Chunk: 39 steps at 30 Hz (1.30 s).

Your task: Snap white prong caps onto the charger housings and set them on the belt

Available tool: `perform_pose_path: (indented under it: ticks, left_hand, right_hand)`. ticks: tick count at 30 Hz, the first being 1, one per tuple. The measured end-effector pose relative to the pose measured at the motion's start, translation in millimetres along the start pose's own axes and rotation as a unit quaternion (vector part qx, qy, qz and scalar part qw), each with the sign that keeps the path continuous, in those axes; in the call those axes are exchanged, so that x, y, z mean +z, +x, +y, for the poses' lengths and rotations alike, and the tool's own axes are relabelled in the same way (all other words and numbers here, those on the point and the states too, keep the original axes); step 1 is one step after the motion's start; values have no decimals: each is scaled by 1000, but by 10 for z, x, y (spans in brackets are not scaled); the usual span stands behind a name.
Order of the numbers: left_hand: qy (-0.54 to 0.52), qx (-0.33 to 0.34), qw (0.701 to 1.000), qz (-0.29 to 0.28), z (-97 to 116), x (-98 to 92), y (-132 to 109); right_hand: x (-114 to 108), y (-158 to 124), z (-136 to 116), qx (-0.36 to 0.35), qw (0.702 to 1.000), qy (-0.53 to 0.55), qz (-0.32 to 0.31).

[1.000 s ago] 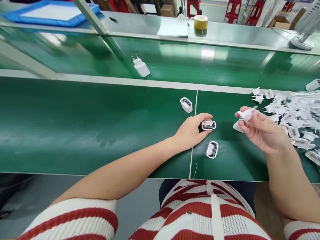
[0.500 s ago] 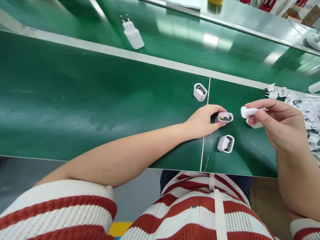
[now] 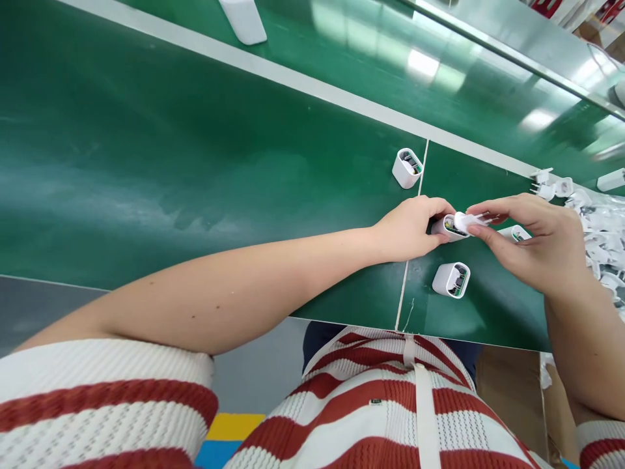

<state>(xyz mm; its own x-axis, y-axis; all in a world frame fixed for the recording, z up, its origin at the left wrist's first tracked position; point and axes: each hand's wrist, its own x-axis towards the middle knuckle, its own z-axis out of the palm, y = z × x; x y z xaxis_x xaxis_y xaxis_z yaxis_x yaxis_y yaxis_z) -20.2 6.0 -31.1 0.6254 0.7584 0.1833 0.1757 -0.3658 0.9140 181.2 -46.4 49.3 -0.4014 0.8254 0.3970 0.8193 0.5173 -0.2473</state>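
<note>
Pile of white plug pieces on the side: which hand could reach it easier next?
Probably the right: the right hand is nearer the pile, though it already holds a plug piece. The left hand is farther off and holds an open casing.

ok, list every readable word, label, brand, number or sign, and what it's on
None readable.
Small dark tag on striped knit top: too small to read.
White charger housing in left hand, plug cap in right hand: no legible marking.
</note>
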Motion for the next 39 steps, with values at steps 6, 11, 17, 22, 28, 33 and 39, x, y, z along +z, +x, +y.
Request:
perform_pose_path:
  ticks: [6,11,17,22,28,33,39]
  left_hand:
    - [-9,6,1000,-1,-1,-6,0]
    - [1,6,1000,12,-2,18,5]
    - [5,0,1000,9,6,8,24]
    - [21,1,1000,10,15,-3,27]
    - [36,-13,999,17,23,5,17]
    - [33,-9,999,14,34,-6,16]
    - [36,-14,999,16,55,-9,12]
  right_hand:
    - [104,-32,-2,-43,998,-37,5]
    - [218,-70,-27,-12,998,-33,61]
    - [308,-133,-69,-11,993,-26,117]
    - [312,-170,-33,7,994,13,107]
    - [259,-146,-15,61,987,74,132]
    - [253,-109,-49,2,996,0,90]
    - [265,-88,-46,-36,994,-35,95]
